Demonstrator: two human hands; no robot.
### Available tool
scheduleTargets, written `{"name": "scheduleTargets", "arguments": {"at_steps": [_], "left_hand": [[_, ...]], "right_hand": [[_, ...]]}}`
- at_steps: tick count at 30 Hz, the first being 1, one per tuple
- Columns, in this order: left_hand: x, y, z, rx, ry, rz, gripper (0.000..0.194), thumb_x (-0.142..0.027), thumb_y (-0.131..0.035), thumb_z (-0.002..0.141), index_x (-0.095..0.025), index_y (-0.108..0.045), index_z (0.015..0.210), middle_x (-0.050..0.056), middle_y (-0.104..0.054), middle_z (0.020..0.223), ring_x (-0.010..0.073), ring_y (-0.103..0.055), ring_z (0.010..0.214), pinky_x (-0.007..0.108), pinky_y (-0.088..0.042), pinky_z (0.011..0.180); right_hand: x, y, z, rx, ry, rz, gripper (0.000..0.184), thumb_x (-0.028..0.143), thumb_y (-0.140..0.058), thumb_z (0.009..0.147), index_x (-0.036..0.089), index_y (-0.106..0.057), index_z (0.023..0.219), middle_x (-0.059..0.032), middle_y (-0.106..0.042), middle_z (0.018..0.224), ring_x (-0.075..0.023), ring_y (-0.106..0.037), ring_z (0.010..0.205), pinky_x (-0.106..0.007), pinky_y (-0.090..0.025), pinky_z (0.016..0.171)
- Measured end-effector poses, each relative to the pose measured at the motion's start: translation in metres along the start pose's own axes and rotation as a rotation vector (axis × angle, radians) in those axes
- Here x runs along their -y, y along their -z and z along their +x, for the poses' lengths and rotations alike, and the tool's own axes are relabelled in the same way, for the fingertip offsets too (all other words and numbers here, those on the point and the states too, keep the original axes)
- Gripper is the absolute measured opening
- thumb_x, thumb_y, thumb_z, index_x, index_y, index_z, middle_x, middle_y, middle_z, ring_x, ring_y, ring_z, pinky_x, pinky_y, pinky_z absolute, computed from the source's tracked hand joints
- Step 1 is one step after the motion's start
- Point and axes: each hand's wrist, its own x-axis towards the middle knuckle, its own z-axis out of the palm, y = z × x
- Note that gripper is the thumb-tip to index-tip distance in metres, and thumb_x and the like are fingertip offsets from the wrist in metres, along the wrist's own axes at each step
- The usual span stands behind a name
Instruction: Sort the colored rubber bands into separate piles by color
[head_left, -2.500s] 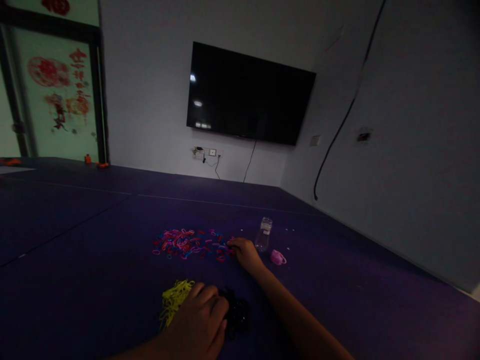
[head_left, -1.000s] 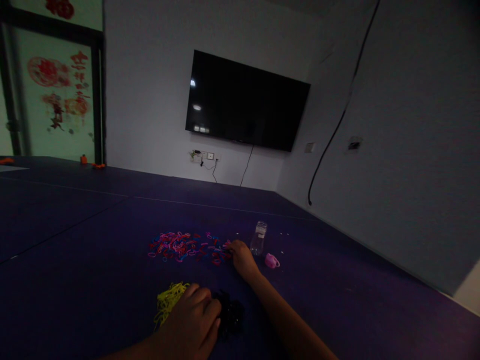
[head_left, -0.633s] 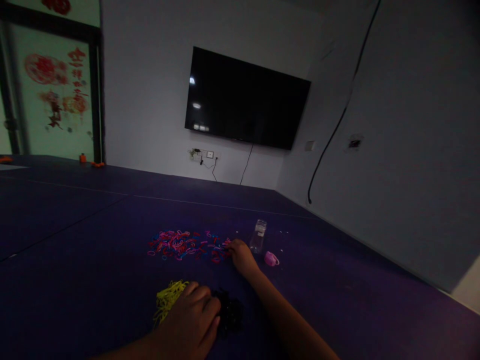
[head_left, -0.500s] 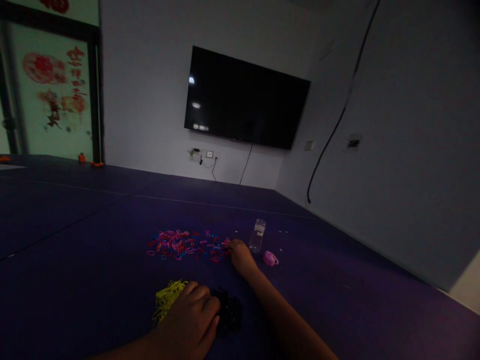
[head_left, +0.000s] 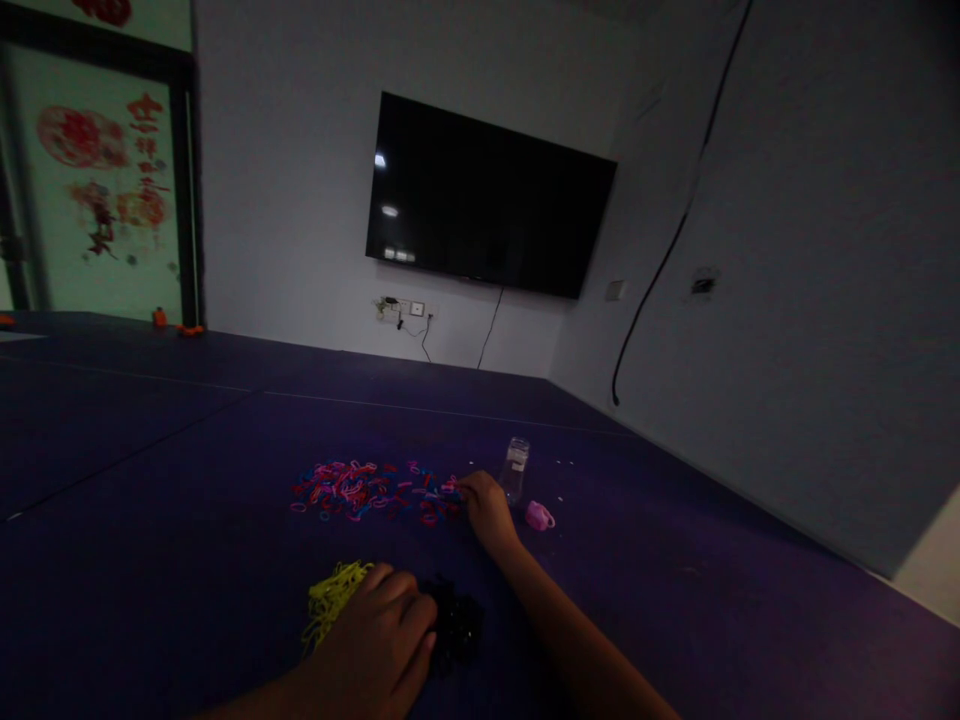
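My right hand [head_left: 487, 510] reaches to the right edge of a loose pile of pink, red and blue rubber bands [head_left: 349, 487]. Its fingers are pinched at a few pink bands there; the fingertips are partly hidden. Closer to me, my left hand [head_left: 382, 635] lies with curled fingers between a heap of yellow rubber bands [head_left: 334, 600] and a heap of black ones [head_left: 456, 625]. What it holds, if anything, is hidden under the fingers. A clear bottle [head_left: 516, 468] without a lid stands just behind my right hand. Beside it lies a pink cap [head_left: 538, 516] with a loop.
Everything rests on a wide dark purple tabletop [head_left: 225, 450] with seam lines. Small white bits [head_left: 560, 498] lie right of the bottle. Small orange objects [head_left: 159, 317] are at the far left edge. A television [head_left: 491, 195] hangs on the wall, and a cable [head_left: 667, 255] dangles at the right.
My right hand has shifted slightly at the edge of the coloured bands. My left hand stays in place. The whole view has drifted slightly with my head.
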Motion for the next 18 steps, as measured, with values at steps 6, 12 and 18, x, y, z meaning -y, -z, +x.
{"name": "scheduleTargets", "arguments": {"at_steps": [6, 12, 18], "left_hand": [[0.001, -0.0038, -0.0011, 0.03, 0.004, 0.004, 0.012, -0.015, -0.04, 0.081, -0.017, -0.052, 0.08, 0.003, -0.056, 0.077, 0.0178, -0.047, 0.073, 0.032, -0.035, 0.067], [0.0002, -0.0015, -0.0004, -0.001, -0.009, 0.008, 0.013, -0.015, -0.039, 0.082, -0.017, -0.051, 0.08, 0.003, -0.056, 0.077, 0.0177, -0.047, 0.074, 0.032, -0.035, 0.067], [0.0005, -0.0014, -0.0004, -0.004, -0.014, 0.016, 0.012, -0.014, -0.04, 0.081, -0.017, -0.051, 0.079, 0.003, -0.056, 0.076, 0.0178, -0.047, 0.074, 0.032, -0.035, 0.067]], "right_hand": [[0.0025, 0.0, -0.0006, 0.088, 0.004, 0.021, 0.03, 0.003, -0.044, 0.071, 0.017, -0.067, 0.082, -0.0062, -0.066, 0.086, -0.0166, -0.06, 0.083, -0.028, -0.046, 0.078], [0.0032, -0.0016, -0.0006, 0.206, 0.002, -0.032, 0.037, 0.001, -0.042, 0.069, 0.02, -0.068, 0.086, -0.0042, -0.067, 0.093, -0.0161, -0.06, 0.09, -0.028, -0.044, 0.085], [0.002, -0.0047, 0.0012, 0.226, 0.008, -0.08, 0.032, 0.004, -0.042, 0.074, 0.018, -0.068, 0.089, -0.0059, -0.066, 0.094, -0.0156, -0.059, 0.091, -0.028, -0.043, 0.085]]}}
